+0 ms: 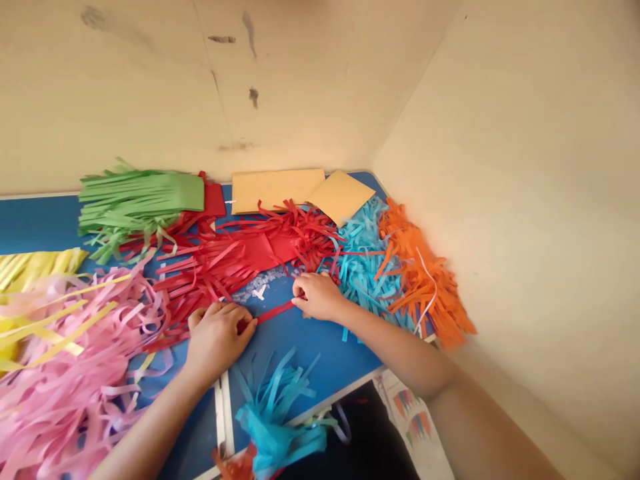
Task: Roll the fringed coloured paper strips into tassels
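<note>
A narrow red paper strip [276,312] runs between my two hands over the blue table [320,363]. My left hand [219,335] is closed on its left end, thumb and fingers pinched. At the other end, the fingers of my right hand [320,297] pinch the strip. Just behind them lies a pile of red fringed paper [267,253], with small pale paper scraps [259,292] beside it. Nearer the front edge sits a light blue fringed bunch [280,427].
Pink [85,373] and yellow fringes [40,267] cover the left side. Green fringed paper [145,200] and yellow-orange sheets [277,190] lie along the wall. Blue [367,260] and orange fringes [425,273] fill the right end, near the wall corner.
</note>
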Motion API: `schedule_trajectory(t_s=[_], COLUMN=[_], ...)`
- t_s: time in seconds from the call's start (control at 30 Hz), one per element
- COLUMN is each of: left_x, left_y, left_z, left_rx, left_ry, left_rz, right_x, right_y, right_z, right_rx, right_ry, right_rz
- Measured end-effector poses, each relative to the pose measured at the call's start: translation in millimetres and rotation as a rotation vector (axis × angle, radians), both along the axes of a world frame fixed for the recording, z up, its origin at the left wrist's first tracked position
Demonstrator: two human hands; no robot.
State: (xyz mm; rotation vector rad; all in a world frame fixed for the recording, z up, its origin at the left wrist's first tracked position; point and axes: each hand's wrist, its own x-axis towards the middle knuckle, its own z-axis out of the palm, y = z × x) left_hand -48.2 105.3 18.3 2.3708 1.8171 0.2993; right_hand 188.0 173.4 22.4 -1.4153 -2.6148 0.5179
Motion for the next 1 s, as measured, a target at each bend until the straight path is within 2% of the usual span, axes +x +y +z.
schedule_trajectory(t_s=[0.07,0.2,0.3,0.43,0.57,0.7,0.83,0.9,1.0], left_x=[3,13,23,30,29,26,14,5,-8], left_y=[-3,-10,-10,-7,-7,-10,-15,-17,-20], left_z=[3.4,7.3,6.2,1.9,-3.6,-9.7,-14.8,-17.2,-21.7], left_rx=[0.057,0.267,0.350,0.413,0.483,0.546,0.578,0.549,0.427], left_ry=[0.015,0.096,0.105,0.091,0.076,0.077,0.081,0.074,-0.007], left_rz=[-0.023,-0.191,-0.205,-0.194,-0.201,-0.206,-0.246,-0.257,-0.202], right_x=[1,3,1,-3,-10,-16,-2,11,26], right_y=[-5,-11,-8,-3,-12,-24,-21,-15,-6], right_z=[0.9,-5.7,-13.1,-15.5,-15.2,-23.2,-31.0,-32.1,-29.2], right_rx=[0.093,0.359,0.486,0.466,0.463,0.565,0.595,0.549,0.380], right_ry=[0.007,0.036,0.029,0.043,0.043,0.029,0.062,0.103,0.142], right_rz=[0.098,0.409,0.477,0.429,0.345,0.377,0.369,0.355,0.292])
